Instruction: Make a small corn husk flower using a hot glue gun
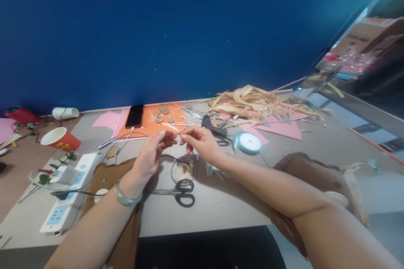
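Note:
My left hand (154, 151) and my right hand (202, 143) are held close together above the table, each with fingertips pinched on a thin pale straw strand (177, 134) stretched between them. A green bangle (126, 196) sits on my left wrist. Below the hands lie a small round clear dish (183, 170) and black-handled scissors (176, 192). A thin black cord loops near the dish.
A pile of dry straw (259, 103) lies on pink paper at the back right. An orange sheet (164, 119) holds round brown discs, beside a black phone (134, 115). A ribbon spool (249, 143), glue gun (213, 126), red paper cup (61, 138) and white power strip (67, 193) surround the hands.

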{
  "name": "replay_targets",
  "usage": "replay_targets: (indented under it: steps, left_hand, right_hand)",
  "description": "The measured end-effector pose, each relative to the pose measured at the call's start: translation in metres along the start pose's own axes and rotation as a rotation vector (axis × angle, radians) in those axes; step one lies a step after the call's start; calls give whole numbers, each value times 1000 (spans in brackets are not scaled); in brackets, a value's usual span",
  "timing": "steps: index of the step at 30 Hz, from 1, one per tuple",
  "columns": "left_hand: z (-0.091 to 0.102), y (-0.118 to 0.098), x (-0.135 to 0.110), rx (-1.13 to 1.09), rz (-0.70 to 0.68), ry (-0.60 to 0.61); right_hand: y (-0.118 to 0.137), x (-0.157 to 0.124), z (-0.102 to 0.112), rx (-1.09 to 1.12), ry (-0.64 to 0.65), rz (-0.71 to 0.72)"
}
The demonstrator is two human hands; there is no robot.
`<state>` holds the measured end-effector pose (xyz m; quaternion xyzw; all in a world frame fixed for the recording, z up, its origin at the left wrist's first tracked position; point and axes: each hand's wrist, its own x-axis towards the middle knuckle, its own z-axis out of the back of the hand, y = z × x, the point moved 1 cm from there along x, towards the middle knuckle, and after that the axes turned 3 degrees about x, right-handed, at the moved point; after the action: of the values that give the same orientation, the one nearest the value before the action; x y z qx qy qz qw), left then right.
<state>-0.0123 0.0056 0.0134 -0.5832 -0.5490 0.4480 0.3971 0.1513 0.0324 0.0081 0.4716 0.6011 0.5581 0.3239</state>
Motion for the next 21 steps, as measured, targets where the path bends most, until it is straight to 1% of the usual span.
replay_targets:
  steps: [5, 10, 12, 13, 15, 18, 21]
  left_hand:
    - [-1, -3, 1, -106, -7, -55]
    - [5, 0, 7, -169, 15, -223]
    - [7, 3, 8, -146, -3, -257]
    - [6, 4, 8, -118, -23, -249]
    - [4, 7, 5, -36, -51, -193]
    - [-3, 9, -2, 88, -23, -83]
    - [-8, 10, -7, 103, 2, -1]
  right_hand:
    - [-2, 2, 2, -66, -28, 9]
    - [-2, 3, 4, -109, -115, 99]
    - [-2, 3, 4, -113, -141, 108]
    - [-2, 3, 4, -107, -148, 106]
    - [-1, 2, 3, -79, -143, 83]
    - [-1, -1, 1, -29, -91, 20]
    - [-1, -4, -2, -23, -42, -27]
